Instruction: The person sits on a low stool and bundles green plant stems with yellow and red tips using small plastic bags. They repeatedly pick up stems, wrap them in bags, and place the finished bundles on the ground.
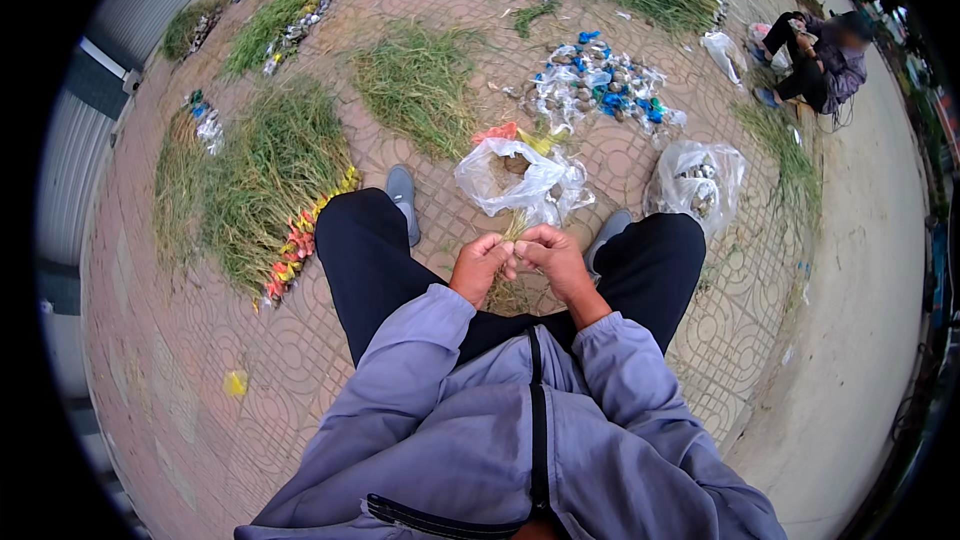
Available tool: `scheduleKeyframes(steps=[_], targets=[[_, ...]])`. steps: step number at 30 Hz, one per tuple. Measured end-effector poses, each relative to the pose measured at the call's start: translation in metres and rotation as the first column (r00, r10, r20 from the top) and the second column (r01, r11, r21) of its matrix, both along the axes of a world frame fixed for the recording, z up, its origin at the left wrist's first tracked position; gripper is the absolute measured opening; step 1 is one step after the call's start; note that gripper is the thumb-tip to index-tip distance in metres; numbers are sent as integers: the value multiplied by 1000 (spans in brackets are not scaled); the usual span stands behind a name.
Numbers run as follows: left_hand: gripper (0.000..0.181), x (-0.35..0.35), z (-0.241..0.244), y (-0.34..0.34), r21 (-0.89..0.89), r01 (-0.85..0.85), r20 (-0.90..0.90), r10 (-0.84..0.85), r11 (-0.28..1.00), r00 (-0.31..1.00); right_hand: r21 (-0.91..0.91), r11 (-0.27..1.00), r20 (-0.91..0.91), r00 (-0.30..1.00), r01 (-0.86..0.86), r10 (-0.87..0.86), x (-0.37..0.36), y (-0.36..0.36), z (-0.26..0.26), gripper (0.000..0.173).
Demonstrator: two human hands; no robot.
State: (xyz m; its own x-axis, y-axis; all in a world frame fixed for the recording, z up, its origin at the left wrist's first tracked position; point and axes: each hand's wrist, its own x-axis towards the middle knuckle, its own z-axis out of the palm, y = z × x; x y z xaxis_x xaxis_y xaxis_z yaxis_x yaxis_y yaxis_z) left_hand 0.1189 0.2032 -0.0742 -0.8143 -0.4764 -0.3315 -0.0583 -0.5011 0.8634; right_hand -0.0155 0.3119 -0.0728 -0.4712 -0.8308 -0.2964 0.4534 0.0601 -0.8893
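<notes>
Between my knees, my left hand (pixel 480 264) and my right hand (pixel 553 255) meet and pinch a small bunch of thin grass stems (pixel 515 226). The stem ends point away from me. Just beyond my fingers lies an open translucent plastic bag (pixel 487 191) with brown, soil-like matter inside. Pink plastic (pixel 496 133) and yellow plastic (pixel 541 141) lie against its far side. Below my hands, more dry grass (pixel 511 295) is partly hidden by my wrists.
Grass bundles with plastic-wrapped ends (pixel 277 165) lie left; loose grass (pixel 416 86) lies ahead. Farther out is a pile of small plastic-wrapped clumps (pixel 596 86). A filled clear bag (pixel 697 184) stands by my right knee. Another person (pixel 817 60) sits at the pavement edge.
</notes>
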Motion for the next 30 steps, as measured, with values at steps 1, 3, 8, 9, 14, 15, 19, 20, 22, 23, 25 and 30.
scheduleKeyframes(steps=[1,3,8,9,14,15,19,20,22,23,25,30], targets=[[16,0,-2,2,-11,-2,0,2,1000,1000,0,1000,1,1000,7,-6,2,1,0,6],[17,2,-5,6,-53,4,51,-2,999,999,0,1000,3,1000,20,-20,5,3,-2,5],[17,3,-14,17,-112,17,64,-10,994,998,34,999,-21,999,42,-41,6,6,-7,4],[17,5,-13,18,-108,16,67,-9,994,998,46,998,-30,998,48,-47,8,6,-6,4],[17,6,-16,22,103,-61,-19,63,993,998,47,998,99,994,42,-47,8,5,0,4],[17,6,-16,22,157,-69,-30,75,985,997,35,998,132,990,50,-54,8,6,0,4],[17,9,-14,19,240,-51,-67,69,969,995,55,995,208,973,87,-97,6,6,1,4],[17,9,-14,20,253,-58,-69,78,966,995,56,994,209,973,90,-99,6,6,2,4],[16,8,-14,20,280,-71,-74,95,957,993,54,994,214,971,96,-105,6,7,2,4],[16,8,-14,20,296,-61,-80,88,953,993,51,994,219,970,99,-107,6,7,2,4],[16,10,-15,18,326,-40,-93,75,944,993,36,994,235,966,106,-111,6,7,1,4],[15,10,-13,18,348,-26,-94,63,937,994,17,992,290,949,124,-124,6,8,1,6]])
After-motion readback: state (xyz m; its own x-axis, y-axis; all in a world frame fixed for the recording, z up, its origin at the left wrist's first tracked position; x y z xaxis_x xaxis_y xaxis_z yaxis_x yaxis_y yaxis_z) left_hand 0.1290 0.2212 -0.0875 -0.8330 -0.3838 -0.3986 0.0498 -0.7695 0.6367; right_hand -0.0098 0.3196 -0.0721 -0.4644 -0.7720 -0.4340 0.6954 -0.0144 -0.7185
